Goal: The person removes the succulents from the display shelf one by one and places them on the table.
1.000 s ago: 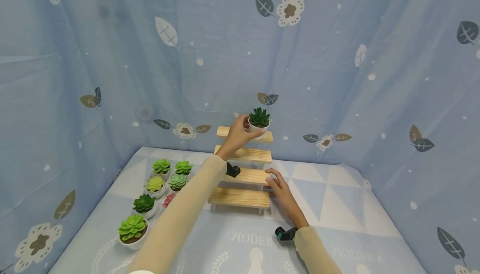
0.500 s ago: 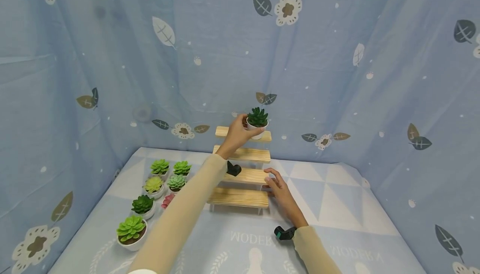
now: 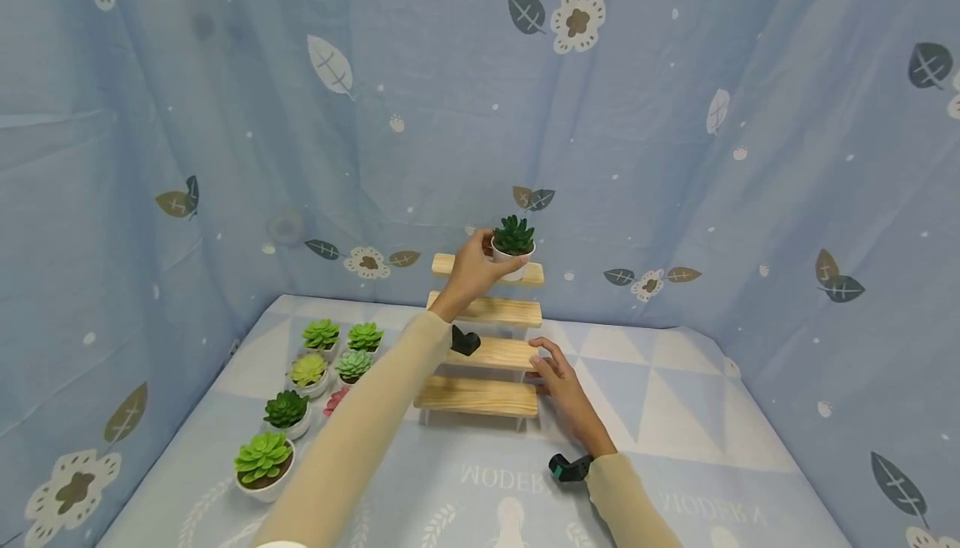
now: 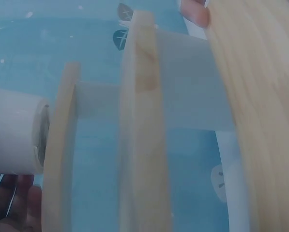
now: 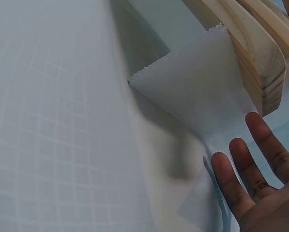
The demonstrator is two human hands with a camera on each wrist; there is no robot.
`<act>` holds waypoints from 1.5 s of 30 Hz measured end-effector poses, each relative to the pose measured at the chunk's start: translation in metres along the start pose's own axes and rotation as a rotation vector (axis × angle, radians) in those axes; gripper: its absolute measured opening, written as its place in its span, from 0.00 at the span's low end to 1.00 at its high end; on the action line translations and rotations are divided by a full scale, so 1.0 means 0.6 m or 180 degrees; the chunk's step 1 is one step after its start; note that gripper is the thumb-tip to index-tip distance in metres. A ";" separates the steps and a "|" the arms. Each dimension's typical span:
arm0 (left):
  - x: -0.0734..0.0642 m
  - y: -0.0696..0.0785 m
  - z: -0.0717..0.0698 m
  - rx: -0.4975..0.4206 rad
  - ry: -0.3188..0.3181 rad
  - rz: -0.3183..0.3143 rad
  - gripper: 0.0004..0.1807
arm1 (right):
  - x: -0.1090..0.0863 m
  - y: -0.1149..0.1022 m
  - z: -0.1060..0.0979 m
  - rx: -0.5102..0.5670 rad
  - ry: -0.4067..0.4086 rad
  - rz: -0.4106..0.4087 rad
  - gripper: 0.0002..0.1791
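Observation:
My left hand (image 3: 480,269) grips a white pot with a dark green succulent (image 3: 513,236) at the right part of the top board of a stepped wooden shelf (image 3: 495,352). In the left wrist view, the pot's base (image 4: 40,135) is right by the top board (image 4: 62,145); whether it rests fully there I cannot tell. My right hand (image 3: 562,381) is at the shelf's right end, beside the lower boards. The right wrist view shows its fingers (image 5: 229,179) extended, one fingertip at or very near a board's corner (image 5: 270,92).
Several potted succulents stand left on the table, including a bright green one (image 3: 262,458), a dark green one (image 3: 287,411) and a pink one (image 3: 335,401) partly behind my left sleeve (image 3: 360,440). A patterned blue curtain (image 3: 420,115) hangs behind and around the table (image 3: 660,448).
The held pot has shifted very slightly left along the top board. My right hand keeps its place by the shelf's right end.

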State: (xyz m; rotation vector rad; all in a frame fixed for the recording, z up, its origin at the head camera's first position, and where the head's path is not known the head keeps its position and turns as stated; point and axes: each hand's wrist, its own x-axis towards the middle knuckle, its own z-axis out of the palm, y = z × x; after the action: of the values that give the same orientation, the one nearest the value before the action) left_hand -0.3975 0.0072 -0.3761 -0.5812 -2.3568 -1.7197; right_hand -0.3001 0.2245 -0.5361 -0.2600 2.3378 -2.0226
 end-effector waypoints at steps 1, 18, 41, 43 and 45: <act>-0.001 0.002 -0.002 0.0002 0.0001 0.0005 0.52 | 0.000 -0.001 0.000 -0.0005 0.0000 -0.0003 0.26; -0.026 0.013 -0.034 0.0107 -0.0052 0.0233 0.48 | 0.001 -0.005 0.000 -0.0057 0.0061 0.0010 0.26; -0.082 0.028 -0.072 0.0234 -0.0080 0.0461 0.40 | -0.003 -0.007 0.003 -0.0023 0.0044 0.0020 0.26; -0.088 0.030 -0.076 0.0236 -0.0088 0.0458 0.39 | -0.004 -0.006 0.002 0.0006 0.0020 0.0028 0.26; -0.095 0.031 -0.079 0.0249 -0.0109 0.0447 0.38 | -0.004 -0.006 0.002 0.0016 0.0004 0.0024 0.26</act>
State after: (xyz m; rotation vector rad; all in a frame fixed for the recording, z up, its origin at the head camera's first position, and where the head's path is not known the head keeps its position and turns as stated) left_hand -0.3426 -0.0446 -0.3645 -0.7492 -2.3327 -1.5630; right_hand -0.2970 0.2233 -0.5332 -0.2494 2.3308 -2.0256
